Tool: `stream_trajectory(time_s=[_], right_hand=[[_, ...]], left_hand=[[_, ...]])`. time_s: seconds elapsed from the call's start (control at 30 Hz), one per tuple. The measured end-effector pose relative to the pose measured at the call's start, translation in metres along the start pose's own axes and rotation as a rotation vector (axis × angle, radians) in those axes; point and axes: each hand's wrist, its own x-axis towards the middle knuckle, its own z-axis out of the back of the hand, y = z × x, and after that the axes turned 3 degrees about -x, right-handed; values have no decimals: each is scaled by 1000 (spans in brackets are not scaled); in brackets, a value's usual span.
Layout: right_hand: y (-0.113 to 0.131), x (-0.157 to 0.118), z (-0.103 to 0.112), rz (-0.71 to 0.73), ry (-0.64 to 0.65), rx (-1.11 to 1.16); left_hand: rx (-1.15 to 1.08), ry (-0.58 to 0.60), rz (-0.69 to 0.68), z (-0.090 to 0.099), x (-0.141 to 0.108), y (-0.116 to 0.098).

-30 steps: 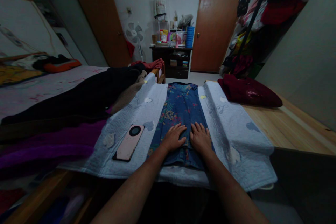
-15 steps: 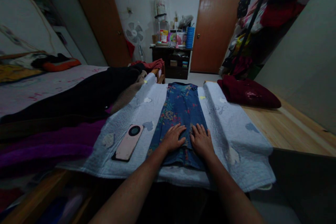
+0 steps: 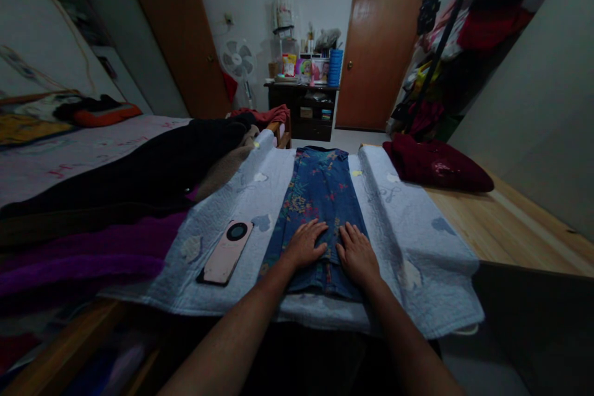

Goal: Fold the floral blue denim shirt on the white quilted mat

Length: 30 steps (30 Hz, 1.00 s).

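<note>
A blue flower-print denim garment (image 3: 320, 189), which looks like folded trousers, lies lengthwise on a pale quilted cloth (image 3: 390, 223). My left hand (image 3: 307, 244) rests flat on its near half, fingers lightly spread. Beside it, my right hand (image 3: 357, 252) lies on the garment's right side, also flat with fingers stretched forward. Neither hand grips the fabric. Below the hands, a layered hem shows at the garment's near end. To the left, a pink phone (image 3: 225, 257) with a round black camera ring lies on the cloth.
Dark clothing (image 3: 153, 167) and a purple blanket (image 3: 93, 253) cover the bed edge at left. A folded maroon garment (image 3: 436, 164) sits on the wooden board (image 3: 515, 223) at right. Farther back stand a fan (image 3: 238, 60) and a dark cabinet (image 3: 301, 114).
My right hand has shifted very slightly nearer to me on the garment. My left hand stays in place. The view has moved a little.
</note>
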Motion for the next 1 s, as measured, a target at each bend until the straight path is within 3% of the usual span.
stream_trajectory(time_s=[0.7,0.83,1.0], right_hand=[[-6,-39,6,58,89,34],[-5,-38,20,52,150,66],[-3,-22,52,90,233,130]], left_hand=[[-6,5,3,3,0,-4],[-5,0,-1,3,0,-3],[2,-4,-6,2,0,-2]])
